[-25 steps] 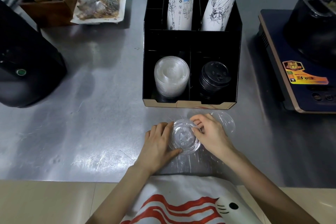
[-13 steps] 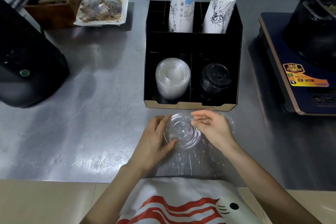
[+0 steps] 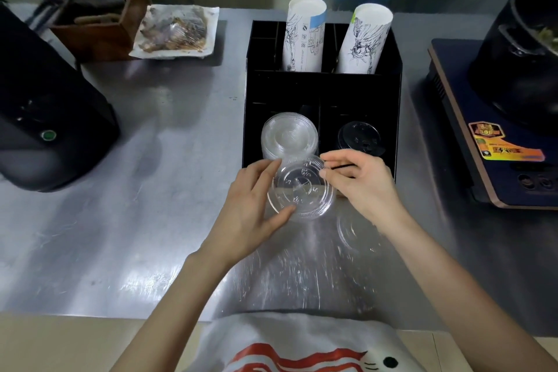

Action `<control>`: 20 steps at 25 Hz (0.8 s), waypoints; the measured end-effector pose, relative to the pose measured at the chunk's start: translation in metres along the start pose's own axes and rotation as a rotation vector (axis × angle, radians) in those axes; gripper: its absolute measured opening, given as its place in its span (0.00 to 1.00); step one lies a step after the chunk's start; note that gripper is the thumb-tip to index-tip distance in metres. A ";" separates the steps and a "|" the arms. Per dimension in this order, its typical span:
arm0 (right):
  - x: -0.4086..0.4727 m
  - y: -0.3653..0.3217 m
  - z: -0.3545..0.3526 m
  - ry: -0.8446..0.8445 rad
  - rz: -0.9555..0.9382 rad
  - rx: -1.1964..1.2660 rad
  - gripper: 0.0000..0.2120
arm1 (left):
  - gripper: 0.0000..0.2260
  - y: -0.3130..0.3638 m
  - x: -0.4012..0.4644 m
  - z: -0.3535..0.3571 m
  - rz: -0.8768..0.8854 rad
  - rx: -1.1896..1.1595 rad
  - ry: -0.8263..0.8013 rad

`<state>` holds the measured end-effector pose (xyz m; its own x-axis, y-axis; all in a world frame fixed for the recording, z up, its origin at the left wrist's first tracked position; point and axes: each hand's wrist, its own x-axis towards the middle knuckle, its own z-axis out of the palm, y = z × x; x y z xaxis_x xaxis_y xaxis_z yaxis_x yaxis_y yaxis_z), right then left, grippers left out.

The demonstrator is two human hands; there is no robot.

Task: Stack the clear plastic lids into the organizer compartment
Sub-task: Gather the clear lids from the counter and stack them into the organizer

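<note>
Nearest you, loose clear wrapping point(image 3: 302, 269) lies on the steel counter point(image 3: 157, 220), with one more lid point(image 3: 351, 229) beside it. Your left hand point(image 3: 250, 208) and right hand point(image 3: 362, 181) pinch a small stack of clear lids point(image 3: 302, 187) by its rim, raised at the front edge of the organizer point(image 3: 395, 118). You look mid-transfer: next, lower it squarely onto the clear stack point(image 3: 288, 136) in the front-left compartment, not the black lids point(image 3: 359, 137).

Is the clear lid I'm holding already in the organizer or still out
Still out. The clear lid sits between both hands at the organizer's front edge, in front of the clear stack.
</note>
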<state>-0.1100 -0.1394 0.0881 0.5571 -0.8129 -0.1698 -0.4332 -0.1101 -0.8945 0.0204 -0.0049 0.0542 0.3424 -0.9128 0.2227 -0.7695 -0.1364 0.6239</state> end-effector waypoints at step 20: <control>0.067 -0.028 0.010 -0.003 -0.118 -0.202 0.12 | 0.37 -0.014 0.064 -0.010 -0.065 0.131 -0.030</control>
<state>-0.0541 -0.1850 0.0976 0.6145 -0.7858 -0.0704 -0.4977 -0.3169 -0.8074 0.0587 -0.0575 0.0668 0.3792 -0.9111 0.1618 -0.8106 -0.2427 0.5329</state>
